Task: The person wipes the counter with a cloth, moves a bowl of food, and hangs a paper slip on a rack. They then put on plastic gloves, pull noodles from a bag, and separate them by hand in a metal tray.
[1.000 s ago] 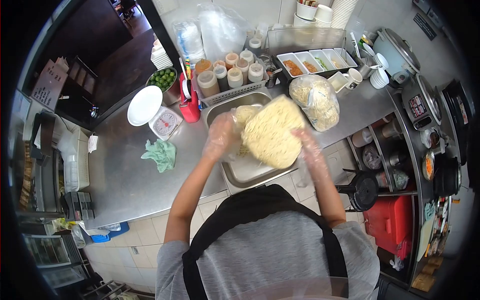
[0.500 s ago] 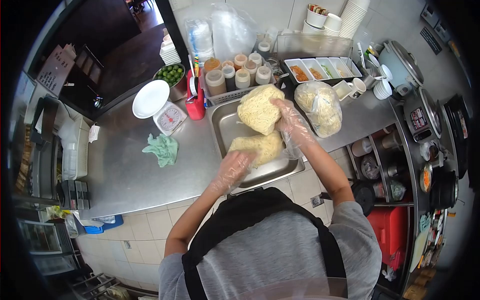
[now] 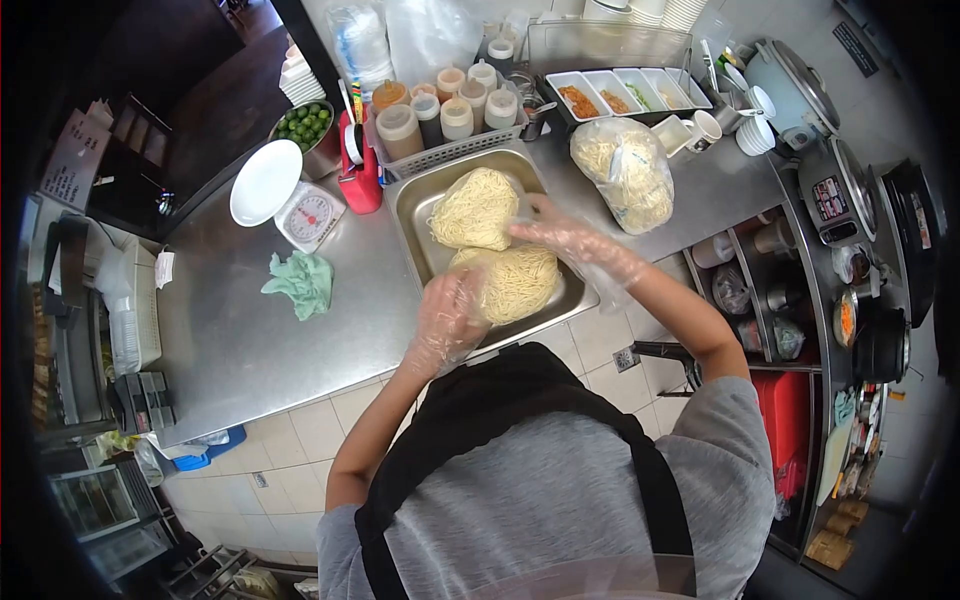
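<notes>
Two bundles of thin yellow noodles lie in a steel tray (image 3: 409,226), the far bundle (image 3: 475,208) touching the near bundle (image 3: 522,284). My left hand (image 3: 450,312), in a clear plastic glove, curls its fingers against the left side of the near bundle; its fingertips are partly hidden. Gloved likewise, my right hand (image 3: 565,238) is at the right edge of the far bundle, thumb and fingers apart. A clear plastic bag of noodles (image 3: 628,175) sits on the counter to the right of the tray.
Behind the tray stands a grey basket (image 3: 450,152) of squeeze bottles. A kitchen scale (image 3: 308,217), a white plate (image 3: 266,184) and a green cloth (image 3: 299,285) are to the left. A topping container (image 3: 630,95) and a rice cooker (image 3: 795,90) are at the right.
The far noodle bundle, held up in my right hand before, now lies in the tray, and that hand's fingers have loosened. The view has shifted slightly.
</notes>
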Motion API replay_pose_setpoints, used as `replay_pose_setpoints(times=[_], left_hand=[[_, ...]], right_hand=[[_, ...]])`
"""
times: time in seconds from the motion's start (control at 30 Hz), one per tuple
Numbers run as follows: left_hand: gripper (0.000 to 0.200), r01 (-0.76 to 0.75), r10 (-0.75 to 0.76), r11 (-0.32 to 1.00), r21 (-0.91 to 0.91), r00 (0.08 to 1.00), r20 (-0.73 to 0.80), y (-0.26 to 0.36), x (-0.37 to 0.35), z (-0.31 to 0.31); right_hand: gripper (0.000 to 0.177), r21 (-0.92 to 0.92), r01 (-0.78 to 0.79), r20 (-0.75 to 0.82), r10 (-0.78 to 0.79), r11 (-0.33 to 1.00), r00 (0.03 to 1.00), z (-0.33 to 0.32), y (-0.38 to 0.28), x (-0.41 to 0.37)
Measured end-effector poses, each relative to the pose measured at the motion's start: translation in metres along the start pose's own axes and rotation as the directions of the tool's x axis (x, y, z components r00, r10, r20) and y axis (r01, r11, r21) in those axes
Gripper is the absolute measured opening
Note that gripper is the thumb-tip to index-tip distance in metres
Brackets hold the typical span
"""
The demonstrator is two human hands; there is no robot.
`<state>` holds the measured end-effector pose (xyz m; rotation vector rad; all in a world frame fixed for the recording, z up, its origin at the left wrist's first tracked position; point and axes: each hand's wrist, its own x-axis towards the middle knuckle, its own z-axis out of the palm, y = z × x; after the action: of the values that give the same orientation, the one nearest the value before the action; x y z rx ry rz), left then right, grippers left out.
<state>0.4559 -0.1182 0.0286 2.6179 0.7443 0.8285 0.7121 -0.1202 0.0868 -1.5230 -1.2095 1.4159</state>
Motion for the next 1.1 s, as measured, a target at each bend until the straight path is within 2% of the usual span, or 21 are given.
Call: replay_pose_setpoints(times=[0.03, 0.1, 0.2, 0.23, 0.33, 0.43, 0.53, 0.63, 0.73, 0.83, 0.97, 1.1], left_hand=[[0.085, 0.038, -0.037, 0.999, -0.025, 0.998, 0.047, -0.001, -0.001, 0.0], [0.09, 0.105, -0.105, 0.994, -0.025, 0.994, 0.011, 0.004, -0.001, -0.002], [0.096, 0.218, -0.22, 0.966, -0.137, 0.976, -0.001, -0.001, -0.004, 0.01], [0.098, 0.255, -0.259, 0.948, -0.191, 0.966, 0.005, -0.002, -0.001, 0.012], [0.105, 0.436, -0.383, 0.868, -0.239, 0.893, 0.237, 0.002, 0.011, -0.003], [0.108, 0.422, -0.344, 0.872, -0.249, 0.889, 0.302, -0.009, 0.007, -0.003], [0.112, 0.291, -0.217, 0.889, -0.353, 0.947, 0.235, -0.015, -0.001, 0.001], [0.114, 0.188, -0.138, 0.915, -0.357, 0.977, 0.161, 0.007, 0.004, -0.012], [0.114, 0.161, -0.147, 0.922, -0.352, 0.987, 0.067, 0.029, 0.011, -0.028], [0.116, 0.17, -0.17, 0.941, -0.293, 0.985, 0.028, 0.037, 0.021, -0.038], [0.118, 0.094, -0.114, 0.978, -0.186, 0.988, -0.1, 0.02, 0.033, -0.024], [0.122, 0.119, -0.152, 0.969, -0.217, 0.978, -0.144, 0.001, 0.034, -0.002]], right_hand=[[0.077, 0.08, -0.063, -0.033, 0.066, 0.995, 0.997, 0.003, 0.013, -0.007], [0.075, 0.245, -0.176, -0.083, 0.202, 0.953, 0.976, 0.012, 0.039, -0.021], [0.066, 0.551, -0.312, 0.207, 0.236, 0.774, 0.949, 0.022, 0.03, -0.051], [0.062, 0.613, -0.332, 0.215, 0.253, 0.717, 0.943, 0.028, 0.049, -0.045], [0.057, 0.68, -0.379, 0.198, 0.34, 0.627, 0.919, 0.036, 0.068, -0.032], [0.055, 0.666, -0.403, 0.152, 0.414, 0.627, 0.897, 0.037, 0.058, -0.036], [0.054, 0.757, -0.316, 0.105, 0.371, 0.572, 0.923, 0.043, 0.042, -0.055], [0.06, 0.735, -0.265, 0.049, 0.341, 0.625, 0.939, 0.039, 0.024, -0.077], [0.071, 0.676, -0.122, -0.174, 0.318, 0.727, 0.932, 0.039, 0.011, -0.091], [0.076, 0.648, 0.004, -0.222, 0.183, 0.762, 0.958, 0.032, -0.002, -0.098], [0.084, 0.551, 0.218, -0.308, -0.047, 0.806, 0.95, 0.037, -0.009, -0.08], [0.087, 0.283, 0.396, -0.369, -0.281, 0.874, 0.886, 0.042, 0.0, -0.043]])
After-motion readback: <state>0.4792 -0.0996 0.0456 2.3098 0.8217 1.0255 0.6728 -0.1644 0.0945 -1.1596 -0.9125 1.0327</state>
